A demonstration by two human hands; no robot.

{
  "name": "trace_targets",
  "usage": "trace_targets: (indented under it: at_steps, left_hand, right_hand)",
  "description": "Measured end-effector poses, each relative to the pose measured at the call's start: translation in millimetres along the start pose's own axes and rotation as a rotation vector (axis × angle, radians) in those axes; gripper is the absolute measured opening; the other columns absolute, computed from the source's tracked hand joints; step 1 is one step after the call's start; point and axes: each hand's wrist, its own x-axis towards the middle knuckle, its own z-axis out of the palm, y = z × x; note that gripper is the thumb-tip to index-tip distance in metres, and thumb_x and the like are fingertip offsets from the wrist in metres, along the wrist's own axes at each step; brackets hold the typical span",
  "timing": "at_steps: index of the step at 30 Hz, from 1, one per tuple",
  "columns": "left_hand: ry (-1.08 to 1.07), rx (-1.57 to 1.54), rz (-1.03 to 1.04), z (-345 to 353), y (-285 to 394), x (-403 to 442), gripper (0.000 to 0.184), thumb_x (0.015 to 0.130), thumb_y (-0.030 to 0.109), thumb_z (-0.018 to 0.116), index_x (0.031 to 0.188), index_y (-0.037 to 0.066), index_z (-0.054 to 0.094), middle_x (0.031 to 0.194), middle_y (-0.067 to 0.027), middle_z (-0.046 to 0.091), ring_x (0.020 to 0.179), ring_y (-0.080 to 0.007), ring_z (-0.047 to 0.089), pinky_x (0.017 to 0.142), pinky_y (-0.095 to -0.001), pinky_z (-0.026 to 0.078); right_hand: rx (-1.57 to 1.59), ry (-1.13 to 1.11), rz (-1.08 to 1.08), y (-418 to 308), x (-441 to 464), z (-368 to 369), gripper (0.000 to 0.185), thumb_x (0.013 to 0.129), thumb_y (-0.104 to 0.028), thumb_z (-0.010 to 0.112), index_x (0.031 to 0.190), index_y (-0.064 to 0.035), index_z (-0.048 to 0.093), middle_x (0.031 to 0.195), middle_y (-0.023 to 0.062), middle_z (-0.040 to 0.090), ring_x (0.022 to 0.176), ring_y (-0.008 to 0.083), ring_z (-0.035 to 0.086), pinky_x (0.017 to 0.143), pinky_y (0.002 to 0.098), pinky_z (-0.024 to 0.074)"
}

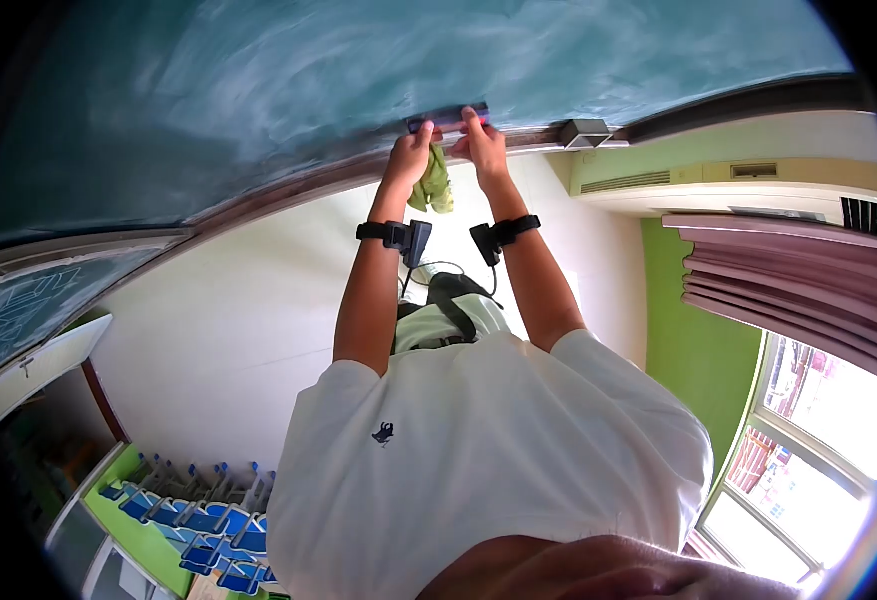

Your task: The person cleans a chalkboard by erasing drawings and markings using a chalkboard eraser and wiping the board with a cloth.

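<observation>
Against the lower edge of the green chalkboard is a dark block with a reddish side that looks like a chalkboard eraser. My left hand grips its left end, thumb on the near side. At the right end, my right hand pinches it, thumb pressed on top. A yellow-green cloth hangs just below, beside my left hand; whether my fingers hold it I cannot tell. Pale chalk smears cover much of the board.
The board's ledge runs under my hands, with a grey box-like piece on it to the right. Blue chairs stand at lower left. A mauve curtain and windows are at right. Wrist straps with small devices sit on both forearms.
</observation>
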Motion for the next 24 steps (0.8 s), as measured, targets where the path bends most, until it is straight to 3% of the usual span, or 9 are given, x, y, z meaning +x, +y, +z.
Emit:
trace_targets:
  at_steps: [2, 4, 7, 8, 14, 16, 18, 19, 24]
  left_hand:
    - [-0.012, -0.024, -0.021, 2.5, -17.7, 3.2, 0.061, 0.101, 0.054, 0.045, 0.107, -0.001, 0.071, 0.088, -0.0046, 0.067, 0.080, -0.0136, 0.059, 0.076, -0.0310, 0.048]
    - [0.013, -0.015, -0.058, 2.4, -23.0, -0.4, 0.061, 0.101, 0.055, 0.046, 0.106, 0.000, 0.070, 0.085, -0.0037, 0.065, 0.079, -0.0128, 0.058, 0.073, -0.0315, 0.048]
    - [-0.046, -0.043, -0.039, -2.1, -15.1, -6.0, 0.063, 0.102, 0.055, 0.043, 0.108, -0.001, 0.071, 0.094, -0.0075, 0.070, 0.087, -0.0151, 0.061, 0.083, -0.0311, 0.047]
    - [-0.068, -0.056, 0.060, -3.8, 1.5, -9.5, 0.065, 0.102, 0.055, 0.041, 0.110, -0.001, 0.072, 0.101, -0.0104, 0.072, 0.093, -0.0176, 0.063, 0.089, -0.0320, 0.046]
    - [0.075, 0.135, 0.575, -4.0, 178.8, -56.8, 0.062, 0.104, 0.051, 0.035, 0.100, 0.005, 0.077, 0.090, -0.0148, 0.073, 0.084, -0.0195, 0.066, 0.082, -0.0320, 0.048]
    - [0.115, 0.072, 0.730, -4.7, 246.5, -79.4, 0.068, 0.104, 0.054, 0.035, 0.099, 0.000, 0.076, 0.083, -0.0069, 0.069, 0.082, -0.0151, 0.060, 0.081, -0.0272, 0.046]
    - [0.094, 0.037, 0.719, -8.6, 287.1, -83.8, 0.071, 0.103, 0.056, 0.033, 0.098, 0.000, 0.077, 0.080, -0.0082, 0.069, 0.080, -0.0150, 0.061, 0.080, -0.0280, 0.047]
    - [0.055, -0.036, 0.670, -7.9, 300.8, -88.5, 0.066, 0.103, 0.050, 0.042, 0.088, -0.006, 0.075, 0.060, -0.0040, 0.063, 0.051, -0.0092, 0.053, 0.051, -0.0263, 0.042]
    - [0.124, 0.043, 0.657, 0.3, 279.2, -72.6, 0.072, 0.103, 0.054, 0.037, 0.087, -0.004, 0.076, 0.058, -0.0007, 0.058, 0.054, -0.0104, 0.053, 0.052, -0.0285, 0.042]
  right_hand:
    - [0.069, -0.049, 0.070, 15.9, 4.3, -2.5, 0.051, 0.090, -0.044, 0.069, 0.095, 0.0054, 0.060, 0.065, 0.0105, 0.063, 0.059, 0.0205, 0.066, 0.060, 0.0312, 0.0581]
    - [0.028, -0.038, 0.042, 22.5, 8.2, -4.8, 0.052, 0.090, -0.047, 0.069, 0.086, 0.0047, 0.064, 0.065, 0.0121, 0.066, 0.059, 0.0200, 0.068, 0.055, 0.0296, 0.0576]
    - [-0.063, -0.058, -0.063, 10.0, 9.6, -11.8, 0.050, 0.089, -0.045, 0.069, 0.082, 0.0045, 0.065, 0.061, 0.0125, 0.064, 0.055, 0.0192, 0.067, 0.051, 0.0290, 0.0553]
    - [-0.057, -0.057, -0.085, -12.2, 3.6, -11.1, 0.050, 0.089, -0.045, 0.069, 0.082, 0.0045, 0.065, 0.061, 0.0125, 0.064, 0.055, 0.0192, 0.067, 0.051, 0.0290, 0.0553]
    - [0.002, 0.074, -0.418, -190.2, -60.1, -8.6, 0.061, 0.086, -0.051, 0.069, 0.074, 0.0086, 0.066, 0.050, 0.0105, 0.057, 0.041, 0.0171, 0.058, 0.042, 0.0287, 0.0487]
    - [-0.031, 0.115, -0.548, -256.1, -84.9, -5.8, 0.066, 0.086, -0.055, 0.066, 0.073, 0.0096, 0.061, 0.050, 0.0123, 0.056, 0.042, 0.0199, 0.058, 0.047, 0.0309, 0.0516]
    - [-0.217, 0.173, -0.691, -319.2, -123.4, 0.4, 0.059, 0.091, -0.052, 0.064, 0.069, 0.0031, 0.066, 0.052, 0.0094, 0.059, 0.047, 0.0173, 0.061, 0.049, 0.0278, 0.0510]
    - [-0.242, 0.203, -0.712, -329.1, -123.1, 0.5, 0.063, 0.090, -0.054, 0.063, 0.065, 0.0032, 0.065, 0.049, 0.0095, 0.057, 0.045, 0.0178, 0.059, 0.047, 0.0289, 0.0493]
    - [-0.207, 0.271, -0.633, -295.6, -100.1, -3.4, 0.067, 0.089, -0.059, 0.062, 0.061, 0.0019, 0.062, 0.047, 0.0088, 0.054, 0.041, 0.0170, 0.056, 0.041, 0.0293, 0.0442]
